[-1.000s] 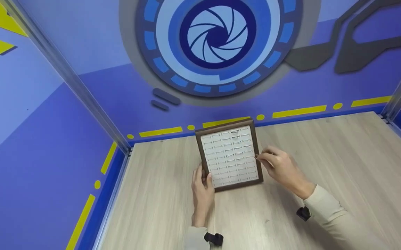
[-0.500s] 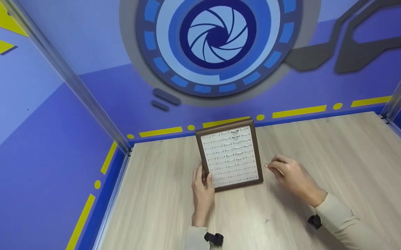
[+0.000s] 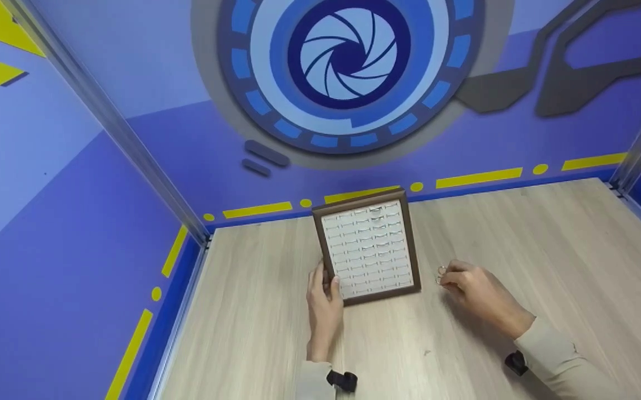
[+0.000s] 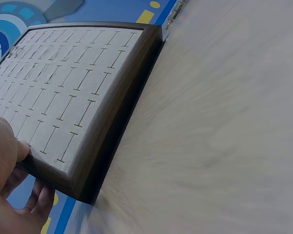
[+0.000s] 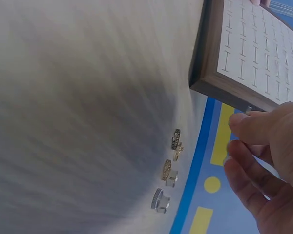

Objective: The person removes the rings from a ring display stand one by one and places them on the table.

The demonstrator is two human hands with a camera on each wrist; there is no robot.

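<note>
A brown-framed ring display [image 3: 318, 228] with a white slotted pad stands tilted, facing me. Several silvery rings [image 3: 376, 214] sit in its middle slots. My left hand [image 3: 325, 311] grips its lower left side, thumb on the front; in the left wrist view, fingers [image 4: 41, 202] show behind the frame. My right hand [image 3: 481, 291] is right of the display, thumb and forefinger pinching a small shiny ring [image 5: 249, 109], mostly hidden. Small rings show at those fingertips in the head view. Beyond the fingers, the right wrist view shows several gold, silver and dark rings [image 5: 166, 170] against the table.
The light wood-grain table [image 3: 548, 250] reaches back to a blue and purple printed wall [image 3: 465, 133]. Another printed panel [image 3: 76, 222] and a metal post [image 3: 104, 111] bound the left side. A second post [image 3: 640, 144] stands at the back right corner.
My right hand has drawn away from the display's right edge with a ring, moving right and toward me. The left hand and the display have stayed in place.
</note>
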